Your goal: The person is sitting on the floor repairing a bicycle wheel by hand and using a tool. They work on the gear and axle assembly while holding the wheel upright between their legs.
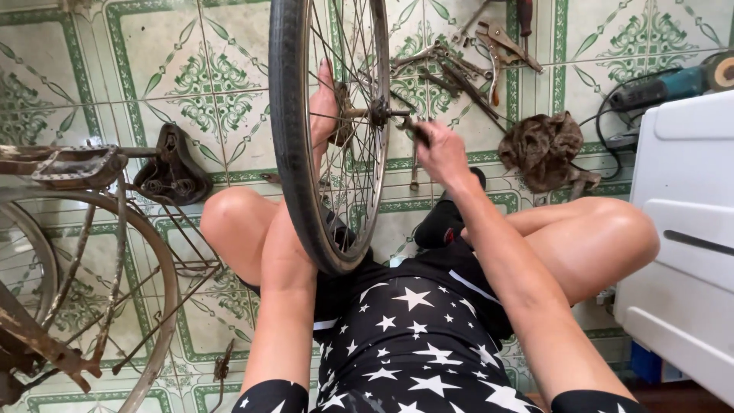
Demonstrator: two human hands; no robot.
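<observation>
**Wheel upright between the knees, tool at the hub**

Wheel (294,145) stands on edge in front of the seated person, its tyre resting at the lap between the bare knees, its top cut off by the upper frame edge. The left hand (325,107) reaches through the spokes from the 9 o'clock side and closes around the hub (348,115) area, fingers wrapped so the wheel stays steady. The right hand (440,149) sits at 3 o'clock of the hub, curled into a grip on a small dark tool (413,128) whose tip meets the axle end (386,115); motion blur hides exactly what kind of tool it is.

As for progress, the wheel is already off any frame, and the tyre is still mounted on the rim. Judging by the tool on the axle, the hub fittings are being worked now; whether they are coming loose or going tight cannot be told.

Around the work: a heap of pliers and wrenches (466,57) lies on the tiled floor (153,84) at 1 o'clock, a crumpled brown rag (543,145) at 2 o'clock, an angle grinder (673,84) further right beside a white cabinet (680,229). At 9 o'clock lies a rusty bicycle frame (69,252) with its own wheel, and a black saddle (172,164) turned underside up.
</observation>
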